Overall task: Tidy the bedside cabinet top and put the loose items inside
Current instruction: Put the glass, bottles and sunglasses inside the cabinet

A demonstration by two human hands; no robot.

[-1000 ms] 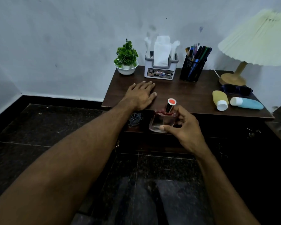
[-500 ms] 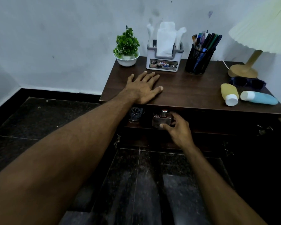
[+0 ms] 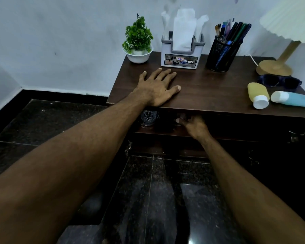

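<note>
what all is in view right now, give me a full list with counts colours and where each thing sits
cabinet: one, dark brown wood, against the wall
plant: one, green in a white bowl, back left of the top
tissue holder: one, grey with white tissues, back middle
pen cup: one, black mesh, full of pens, right of the tissues
lamp: one, wooden base, pale pleated shade, back right
sunglasses: one pair, dark, in front of the lamp base
yellow bottle: one, white cap, lying front right
blue bottle: one, white cap, lying beside the yellow one
glass: one, clear cut glass, on the shelf below
left hand: flat on the top
right hand: reaching into the shelf, grip unclear
</note>
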